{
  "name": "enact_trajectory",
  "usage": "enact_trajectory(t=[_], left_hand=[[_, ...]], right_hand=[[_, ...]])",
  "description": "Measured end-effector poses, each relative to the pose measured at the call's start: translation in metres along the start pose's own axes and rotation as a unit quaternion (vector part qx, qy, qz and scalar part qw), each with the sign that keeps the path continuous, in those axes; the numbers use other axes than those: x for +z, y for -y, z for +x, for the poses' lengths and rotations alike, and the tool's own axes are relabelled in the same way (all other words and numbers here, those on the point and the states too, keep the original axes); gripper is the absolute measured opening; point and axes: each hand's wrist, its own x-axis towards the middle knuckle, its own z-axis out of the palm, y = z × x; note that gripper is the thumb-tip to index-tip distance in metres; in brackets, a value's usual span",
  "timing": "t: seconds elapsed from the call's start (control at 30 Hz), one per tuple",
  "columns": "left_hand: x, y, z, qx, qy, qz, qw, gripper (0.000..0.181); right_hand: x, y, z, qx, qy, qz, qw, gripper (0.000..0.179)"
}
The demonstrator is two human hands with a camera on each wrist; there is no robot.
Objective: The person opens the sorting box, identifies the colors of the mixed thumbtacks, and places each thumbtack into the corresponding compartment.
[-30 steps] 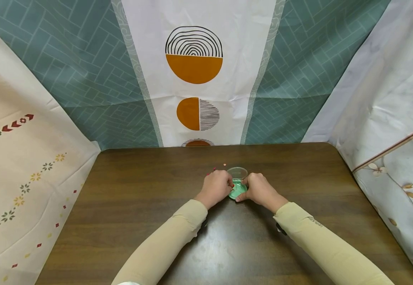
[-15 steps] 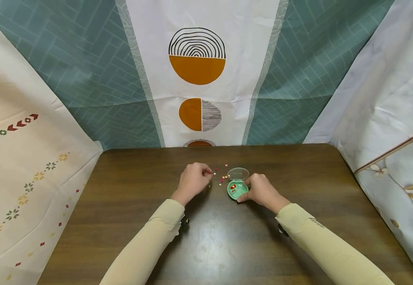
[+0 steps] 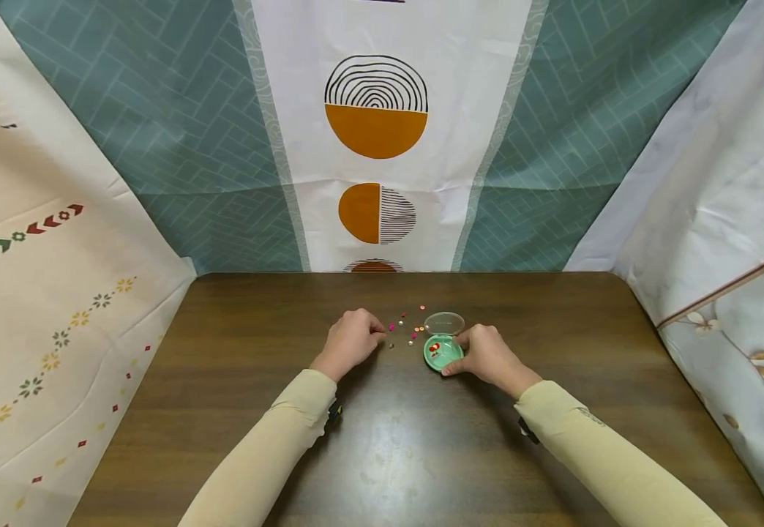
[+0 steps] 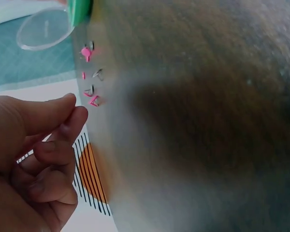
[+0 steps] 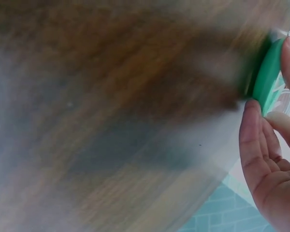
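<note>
A small round green case point(image 3: 448, 356) with divided compartments stands on the table, its clear lid point(image 3: 444, 323) hinged back. Several red and pale tacks point(image 3: 434, 347) lie in its left compartment. My right hand point(image 3: 485, 353) grips the case by its right side, thumb at the front; the right wrist view shows the green wall point(image 5: 269, 72) between thumb and fingers. Loose thumbtacks point(image 3: 413, 335), pink, orange and pale, are scattered left of the case. Beside them is my left hand point(image 3: 353, 338), thumb and index tips close together, other fingers loosely curled point(image 4: 48, 166); nothing shows between them.
The brown wooden table point(image 3: 257, 380) reaches back to a hanging curtain point(image 3: 382, 161) with green and white panels. A patterned cloth point(image 3: 72, 307) hangs at the left and a floral one point(image 3: 738, 307) at the right.
My left hand has gone from over the case to the left, beside the scattered tacks, uncovering the case and several tacks. My right hand keeps its grip on the case.
</note>
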Motion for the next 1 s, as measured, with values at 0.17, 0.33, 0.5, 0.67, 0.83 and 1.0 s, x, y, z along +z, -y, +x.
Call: enact_trajectory(t=[0.17, 0.33, 0.5, 0.67, 0.83, 1.0], left_hand=[[0.005, -0.003, 0.001, 0.003, 0.029, 0.012, 0.9995, 0.009], [0.008, -0.005, 0.002, 0.012, 0.048, 0.024, 0.9985, 0.008], [0.010, -0.007, 0.002, 0.019, 0.052, 0.042, 0.9976, 0.007], [0.013, -0.008, 0.003, 0.024, 0.046, 0.059, 0.9969, 0.006], [0.015, -0.008, 0.002, 0.031, 0.043, 0.067, 0.9963, 0.004], [0.016, -0.007, 0.002, 0.034, 0.043, 0.076, 0.9956, 0.005]], right_hand=[[0.003, -0.004, 0.000, 0.005, 0.001, 0.022, 0.9998, 0.063], [0.004, -0.006, 0.001, -0.003, 0.004, 0.025, 0.9997, 0.064], [0.005, -0.006, 0.000, -0.021, 0.005, 0.025, 0.9995, 0.064], [0.006, -0.007, -0.003, -0.029, 0.004, 0.024, 0.9993, 0.066], [0.007, -0.010, -0.005, -0.032, -0.009, 0.029, 0.9990, 0.066], [0.007, -0.010, -0.007, -0.042, -0.009, 0.035, 0.9985, 0.062]])
